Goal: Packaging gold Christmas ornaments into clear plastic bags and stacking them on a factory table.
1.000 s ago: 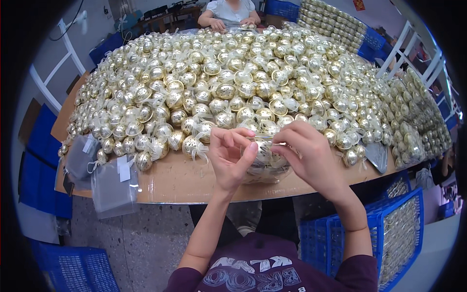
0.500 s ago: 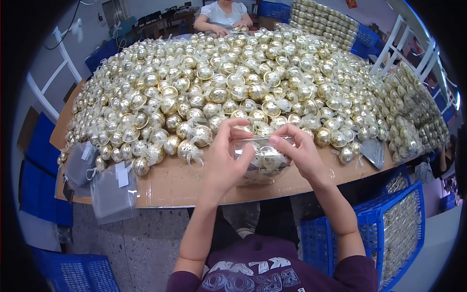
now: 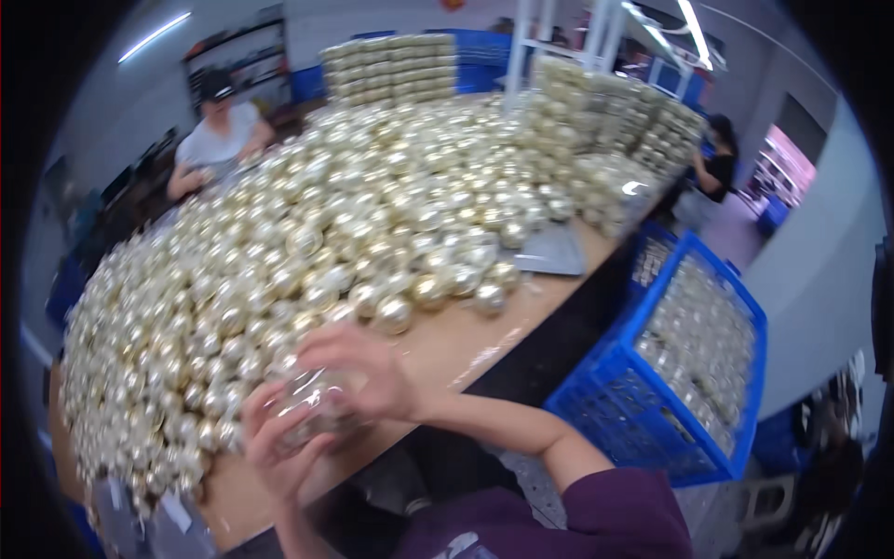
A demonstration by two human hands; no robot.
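Between my two hands is a clear plastic pack (image 3: pixel 315 402) with shiny gold-silver balls inside, blurred by motion. My left hand (image 3: pixel 277 445) grips its near left side with curved fingers. The fingers of my right hand (image 3: pixel 368 371) bend over the far right side of the same pack. Just beyond lies a great heap of shiny gold ball ornaments (image 3: pixel 307 242), spread over the brown tabletop (image 3: pixel 447 349). Flat clear plastic bags (image 3: pixel 177 524) with white slips lie at the table's near left corner.
A blue crate (image 3: pixel 643 396) full of packed balls stands right of the table. Stacked packs (image 3: pixel 389 70) rise at the back, others (image 3: pixel 619 121) at the right end. A grey tray (image 3: pixel 551 252) lies near the right edge. One person (image 3: pixel 219 140) works across the table; another (image 3: pixel 717 168) is far right.
The whole view has swung to the right, bringing the blue crate and a second person further into sight. Both hands still hold the pack, now lower and further left in the picture.
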